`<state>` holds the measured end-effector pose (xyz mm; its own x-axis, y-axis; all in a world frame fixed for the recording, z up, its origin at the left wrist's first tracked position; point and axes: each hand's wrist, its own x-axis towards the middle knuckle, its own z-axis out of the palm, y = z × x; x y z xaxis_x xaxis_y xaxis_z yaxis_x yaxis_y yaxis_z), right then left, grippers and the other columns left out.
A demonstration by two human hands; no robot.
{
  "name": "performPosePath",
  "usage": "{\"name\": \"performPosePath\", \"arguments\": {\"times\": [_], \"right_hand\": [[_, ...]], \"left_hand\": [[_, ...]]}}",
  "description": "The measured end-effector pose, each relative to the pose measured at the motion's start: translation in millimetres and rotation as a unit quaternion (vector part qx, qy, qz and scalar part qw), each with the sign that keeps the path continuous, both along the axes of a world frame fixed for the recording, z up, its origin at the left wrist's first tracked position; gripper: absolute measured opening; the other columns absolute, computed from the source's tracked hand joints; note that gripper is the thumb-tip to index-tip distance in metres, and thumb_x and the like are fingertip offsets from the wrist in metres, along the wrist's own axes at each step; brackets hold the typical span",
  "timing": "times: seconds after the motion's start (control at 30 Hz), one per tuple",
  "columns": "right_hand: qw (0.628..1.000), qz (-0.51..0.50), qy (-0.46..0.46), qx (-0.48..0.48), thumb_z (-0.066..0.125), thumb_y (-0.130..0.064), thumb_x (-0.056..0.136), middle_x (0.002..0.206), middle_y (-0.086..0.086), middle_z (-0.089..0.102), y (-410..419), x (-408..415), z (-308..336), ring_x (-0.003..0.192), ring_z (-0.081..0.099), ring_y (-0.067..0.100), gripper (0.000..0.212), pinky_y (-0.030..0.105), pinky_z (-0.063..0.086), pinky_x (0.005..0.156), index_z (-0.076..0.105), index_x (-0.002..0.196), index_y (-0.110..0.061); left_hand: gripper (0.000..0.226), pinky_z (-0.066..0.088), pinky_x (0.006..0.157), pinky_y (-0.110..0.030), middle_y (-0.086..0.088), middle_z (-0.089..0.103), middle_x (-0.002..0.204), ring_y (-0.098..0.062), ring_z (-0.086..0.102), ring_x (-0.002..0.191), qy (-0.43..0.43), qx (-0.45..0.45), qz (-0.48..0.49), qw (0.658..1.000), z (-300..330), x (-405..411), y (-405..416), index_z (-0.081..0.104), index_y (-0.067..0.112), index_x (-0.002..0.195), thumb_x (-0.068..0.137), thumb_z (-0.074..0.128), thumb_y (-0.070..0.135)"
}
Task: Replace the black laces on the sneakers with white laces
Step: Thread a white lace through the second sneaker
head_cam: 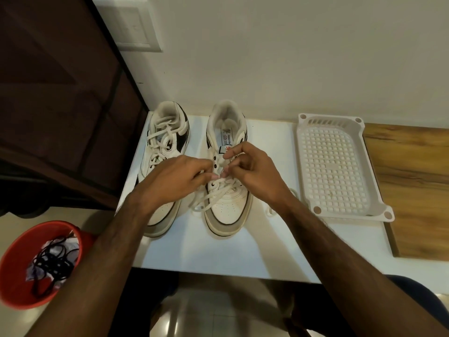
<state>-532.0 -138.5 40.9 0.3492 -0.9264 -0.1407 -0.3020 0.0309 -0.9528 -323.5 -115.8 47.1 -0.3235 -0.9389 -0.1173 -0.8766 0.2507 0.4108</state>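
Nearest, low on the left, a red bowl sat below the table edge with the black laces coiled in it, alongside some pale scraps. Judged: the old laces were dumped there to keep them off the work surface.

Both forearms reached forward over the white table. The left hand was curled at the right shoe's left eyelet row, thumb and fingertips pinching at the white lace or the flap there; which of the two could not be told. The right hand was curled on the other side, fingers pinching what appeared to be the lace end near the tongue. Judged: one hand steadied the eyelet side while the other fed the lace through.

The lower eyelets of that shoe were laced in white; the upper two on the left row showed open. Loose lace trailed off toward the toe and onto the table to the right. Judged: second shoe roughly half threaded.

The left shoe stood just beside it, toe toward the person, fully laced in white. Judged: finished and parked.

Farther right, a white perforated tray lay partly on the white table, partly on a wooden top.
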Motion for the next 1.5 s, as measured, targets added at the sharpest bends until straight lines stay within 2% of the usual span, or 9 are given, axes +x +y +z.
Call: {"name": "performPosePath", "arguments": {"times": [0.13, 0.37, 0.53, 0.63, 0.83, 1.0, 1.1, 1.3, 1.5], "right_hand": [[0.997, -0.040, -0.055, 0.037, 0.074, -0.012, 0.090, 0.069, 0.009, 0.066, -6, -3, -1, 0.070, 0.066, 0.022, 0.015, 0.046, 0.057, 0.079, 0.068, 0.103, -0.011], [0.991, -0.032, -0.103, 0.076, 0.072, -0.002, 0.090, 0.065, 0.006, 0.060, -8, -6, 2, 0.060, 0.060, 0.016, 0.011, 0.028, 0.052, 0.068, 0.069, 0.098, -0.008], [0.989, -0.026, -0.130, 0.063, 0.072, 0.000, 0.090, 0.081, 0.015, 0.061, -8, -5, 5, 0.066, 0.062, 0.021, 0.012, 0.030, 0.054, 0.071, 0.069, 0.102, -0.002], [0.989, -0.010, -0.139, 0.040, 0.072, 0.001, 0.088, 0.080, 0.012, 0.063, -8, -5, 6, 0.069, 0.065, 0.022, 0.016, 0.030, 0.054, 0.075, 0.069, 0.103, -0.003], [0.989, 0.009, -0.141, 0.040, 0.067, 0.006, 0.090, 0.084, 0.007, 0.066, -7, -5, 4, 0.075, 0.069, 0.022, 0.017, 0.032, 0.054, 0.076, 0.067, 0.104, -0.004], [0.997, 0.032, -0.065, 0.013, 0.066, 0.001, 0.092, 0.091, -0.002, 0.069, -7, -2, -3, 0.082, 0.072, 0.021, 0.018, 0.040, 0.058, 0.086, 0.069, 0.100, -0.014], [0.997, 0.035, -0.063, 0.014, 0.066, 0.001, 0.092, 0.091, -0.003, 0.069, -7, -2, -2, 0.083, 0.073, 0.020, 0.018, 0.036, 0.058, 0.084, 0.069, 0.099, -0.016], [0.999, 0.043, -0.005, -0.027, 0.064, -0.003, 0.094, 0.097, -0.011, 0.071, -7, -3, -1, 0.081, 0.069, 0.008, 0.020, 0.026, 0.057, 0.079, 0.070, 0.098, -0.021], [0.991, 0.079, 0.049, -0.097, 0.060, 0.007, 0.092, 0.113, -0.004, 0.069, -3, -4, 1, 0.082, 0.061, -0.008, 0.025, 0.008, 0.044, 0.073, 0.070, 0.104, -0.013]], "left_hand": [[0.031, 0.048, 0.075, -0.037, 0.010, 0.054, 0.087, -0.012, 0.057, 0.081, 0.224, 0.034, 0.005, 0.974, -7, 1, -2, 0.061, 0.030, 0.074, 0.095, 0.052, 0.051], [0.032, 0.039, 0.054, -0.029, -0.007, 0.063, 0.071, -0.016, 0.048, 0.053, 0.605, 0.031, 0.098, 0.790, 23, 6, -2, 0.054, 0.020, 0.070, 0.101, 0.047, 0.019], [0.028, 0.042, 0.057, -0.025, -0.003, 0.054, 0.060, -0.019, 0.049, 0.051, 0.255, 0.038, 0.103, 0.961, 14, 14, -2, 0.054, 0.028, 0.090, 0.096, 0.060, 0.055], [0.028, 0.044, 0.060, -0.031, 0.001, 0.056, 0.057, -0.010, 0.054, 0.053, 0.026, 0.035, 0.039, 0.998, 8, 11, 1, 0.058, 0.037, 0.095, 0.091, 0.056, 0.065], [0.020, 0.042, 0.072, -0.030, 0.016, 0.054, 0.081, -0.005, 0.054, 0.079, 0.111, 0.028, -0.012, 0.993, 4, 15, -2, 0.055, 0.037, 0.082, 0.097, 0.061, 0.048], [0.026, 0.049, 0.067, -0.026, 0.006, 0.058, 0.084, -0.013, 0.056, 0.075, 0.568, 0.030, 0.070, 0.819, 23, 11, -1, 0.062, 0.026, 0.076, 0.095, 0.048, 0.017], [0.029, 0.051, 0.055, -0.031, -0.001, 0.060, 0.081, -0.019, 0.054, 0.065, 0.677, 0.031, 0.107, 0.727, 34, 15, -1, 0.052, 0.019, 0.071, 0.097, 0.039, 0.014], [0.028, 0.048, 0.069, -0.031, 0.012, 0.058, 0.065, 0.003, 0.048, 0.058, 0.155, 0.090, 0.076, 0.981, 14, 12, 3, 0.055, 0.030, 0.094, 0.095, 0.058, 0.058], [0.027, 0.039, 0.060, -0.032, 0.001, 0.056, 0.057, -0.012, 0.053, 0.057, -0.017, 0.087, 0.013, 0.996, 25, 16, 0, 0.062, 0.033, 0.079, 0.090, 0.064, 0.057]]}}
